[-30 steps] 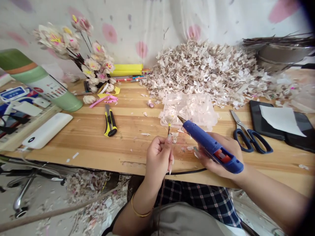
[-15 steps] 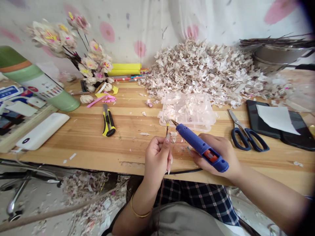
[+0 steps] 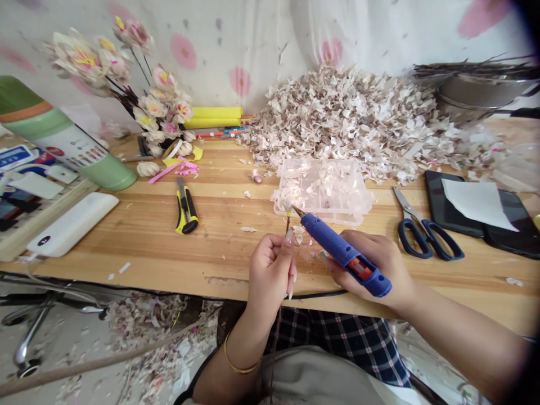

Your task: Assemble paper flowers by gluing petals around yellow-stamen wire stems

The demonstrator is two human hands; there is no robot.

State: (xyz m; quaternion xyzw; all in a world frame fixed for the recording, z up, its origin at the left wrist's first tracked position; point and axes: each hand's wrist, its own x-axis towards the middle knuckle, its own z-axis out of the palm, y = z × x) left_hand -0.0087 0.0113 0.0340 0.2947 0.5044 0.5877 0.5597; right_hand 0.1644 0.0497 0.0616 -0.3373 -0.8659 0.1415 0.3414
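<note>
Between the thumb and fingers of my left hand (image 3: pixel 273 263) is a thin brown stem (image 3: pixel 288 223), held upright. A small pale flower (image 3: pixel 290 201) with a yellow base tops it, and its outline blends into the clear box behind. My right hand (image 3: pixel 373 264) is wrapped round a blue hot glue gun (image 3: pixel 343 250) with an orange-red piece showing in its rear slot. The gun's metal nozzle points up and left, right beside the base of the flower; whether it touches cannot be made out.
Behind my hands lies a clear compartment box (image 3: pixel 337 188) holding petals, below a large petal heap (image 3: pixel 337 124). Scissors (image 3: pixel 422 225) and a dark phone (image 3: pixel 447 197) lie right. Left are a utility knife (image 3: pixel 184 208), a white power bank (image 3: pixel 73 225), a green bottle (image 3: pixel 80 146) and finished flowers (image 3: pixel 158 107).
Almost nothing differs. The glue gun nozzle has shifted very slightly left relative to the flower base, and the whole view has moved a little.
</note>
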